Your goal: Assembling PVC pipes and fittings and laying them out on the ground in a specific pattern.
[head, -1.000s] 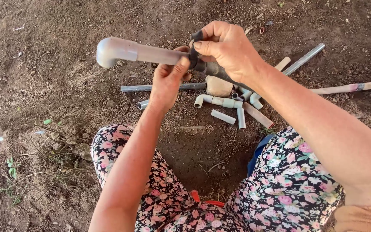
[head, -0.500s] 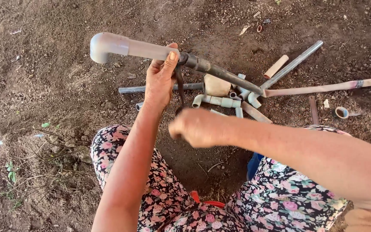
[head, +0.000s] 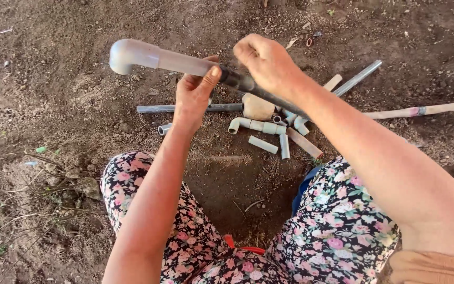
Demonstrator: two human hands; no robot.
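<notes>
Right hand point(head: 269, 63) hides where the pipe point(head: 185, 63) joins its dark section

Bright, warm daylight falls on the bare soil point(head: 53, 79), seemingly from the upper right. The grey pipe point(head: 185, 63) shows a soft sheen, without harsh glare. Shade pools between the knees. The right hand point(head: 269, 63) looks slightly motion-blurred; edges bend mildly, as with a wide-angle lens.
</notes>
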